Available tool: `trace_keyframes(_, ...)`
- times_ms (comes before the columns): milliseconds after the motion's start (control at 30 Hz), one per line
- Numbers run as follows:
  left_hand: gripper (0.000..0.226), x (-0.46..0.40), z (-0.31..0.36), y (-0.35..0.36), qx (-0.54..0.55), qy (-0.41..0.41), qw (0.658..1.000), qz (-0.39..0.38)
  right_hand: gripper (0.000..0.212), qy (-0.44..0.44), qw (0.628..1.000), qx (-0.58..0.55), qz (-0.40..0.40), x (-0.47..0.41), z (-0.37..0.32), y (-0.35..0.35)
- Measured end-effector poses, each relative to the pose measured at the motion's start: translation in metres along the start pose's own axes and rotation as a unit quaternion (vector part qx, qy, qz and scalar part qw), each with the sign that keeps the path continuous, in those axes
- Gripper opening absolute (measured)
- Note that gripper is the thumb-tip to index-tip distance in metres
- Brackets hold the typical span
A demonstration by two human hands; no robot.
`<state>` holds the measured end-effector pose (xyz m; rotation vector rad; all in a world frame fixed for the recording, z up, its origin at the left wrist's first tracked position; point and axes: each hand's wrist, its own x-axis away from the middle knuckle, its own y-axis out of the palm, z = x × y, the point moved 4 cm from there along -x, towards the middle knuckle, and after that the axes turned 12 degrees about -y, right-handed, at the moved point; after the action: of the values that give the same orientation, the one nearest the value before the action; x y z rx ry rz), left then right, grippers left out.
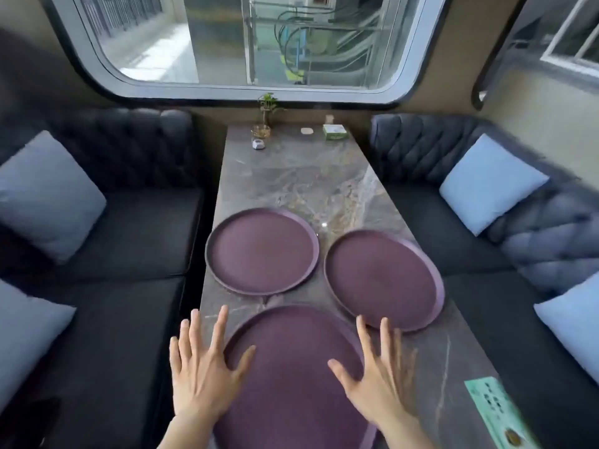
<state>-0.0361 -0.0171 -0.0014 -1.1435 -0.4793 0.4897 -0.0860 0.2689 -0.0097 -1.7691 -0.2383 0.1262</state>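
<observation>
Between the two hands lies the nearest purple tray point(291, 377), flat on the marble table point(308, 176). The left hand point(204, 374) and the right hand point(376, 380) are palms down at its left and right rims, fingers straight and spread, thumbs over the tray, gripping nothing; whether they touch it is unclear. Three trays in all: a second tray point(262, 251) lies beyond the left fingertips and a third tray point(382, 280) just past the right fingertips. Four pale blue cushions point(48, 196) flank the table, and one green card point(496, 413) lies right of the right hand.
</observation>
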Motion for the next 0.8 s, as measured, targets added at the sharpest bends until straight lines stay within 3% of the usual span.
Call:
trace_keyframes(200, 0.094, 0.005, -0.031, 0.048, 0.023, -0.085, 0.988, -0.128, 0.106, 0.103, 0.983, -0.122, -0.088, 0.025, 0.025, 0.061)
trace_keyframes(333, 0.093, 0.008, -0.038, 0.065, 0.061, -0.114, 0.976, -0.174, 0.097, 0.137, 0.971, -0.172, -0.098, 0.023, 0.032, 0.07)
trace_keyframes(533, 0.082, -0.003, -0.035, 0.055, 0.091, -0.187, 0.967, -0.15, 0.079, 0.252, 0.94, -0.219, -0.072, 0.009, 0.044, 0.059)
trace_keyframes(667, 0.061, -0.012, -0.021, 0.031, 0.097, -0.212, 0.97, -0.064, 0.051, 0.297, 0.933, -0.201, 0.008, 0.001, 0.055, 0.035)
trace_keyframes(800, 0.042, -0.032, 0.023, 0.015, 0.165, -0.183, 0.969, -0.001, 0.031, 0.296, 0.931, -0.2, 0.077, -0.02, 0.075, -0.005)
